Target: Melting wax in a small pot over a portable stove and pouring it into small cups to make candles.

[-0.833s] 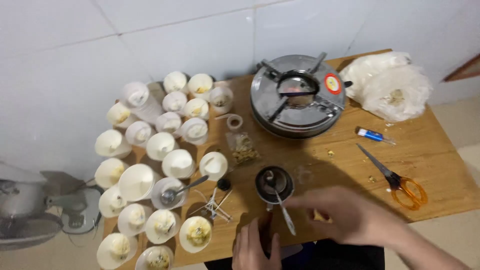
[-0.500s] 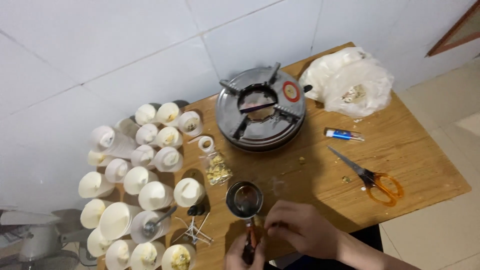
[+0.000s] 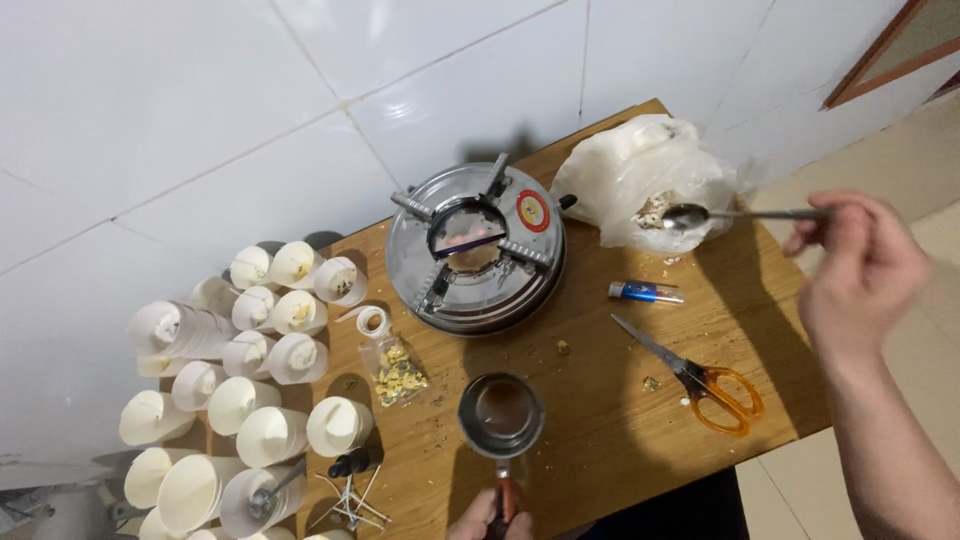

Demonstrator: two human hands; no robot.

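Head view: at the right of the frame the right hand point(image 3: 862, 268) is raised above the table's point(image 3: 620, 420) right edge, its grip closed on the handle of a metal spoon point(image 3: 745, 214). The spoon's bowl reaches left, over the open mouth of the white plastic bag point(image 3: 640, 180) in the upper right of the table. Whether the bowl holds anything cannot be told.

At the bottom centre the left hand point(image 3: 490, 518) shows only its fingertips, clamped around the reddish handle of a small metal pot point(image 3: 501, 414). The pot stands on the table just above that hand, and its inside looks dark and near empty.

The step in hand looks like scooping from the bag while the pot is kept steady. The next move would call for the spoon to be carried level down and left to the pot, passing over the blue lighter point(image 3: 645, 292) and the orange-handled scissors point(image 3: 695, 378).

The round metal stove point(image 3: 478, 250) sits upper centre. Many white paper cups point(image 3: 245, 390) crowd the left side, one with a second spoon in it, beside a small clear bag of yellowish bits point(image 3: 398, 370).
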